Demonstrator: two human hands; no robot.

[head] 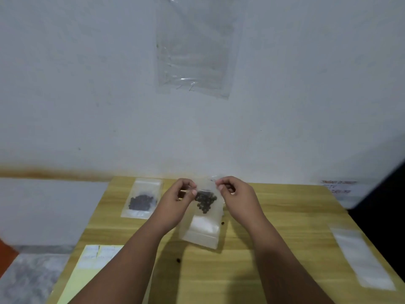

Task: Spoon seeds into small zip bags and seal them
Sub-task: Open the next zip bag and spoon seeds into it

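Hands (235,197) pinching seed bag (206,202)

The whole view is soft with blur. The left hand (182,194) and right hand (232,191) cover the top corners of the held bag (206,207), so its zip line cannot be read as sealed or unsealed. Behind it, a paler pack (202,231) is partly hidden. The fingers (194,191) curl inward, their tips mostly out of sight. Print on the labels (98,253) is too faint to read, as is the red writing (337,186) on the wall. The picture's lower edge cuts off the yellow sheet (81,279), both forearms and the worktop (274,216). The dark shape (385,194) at right is unidentifiable.
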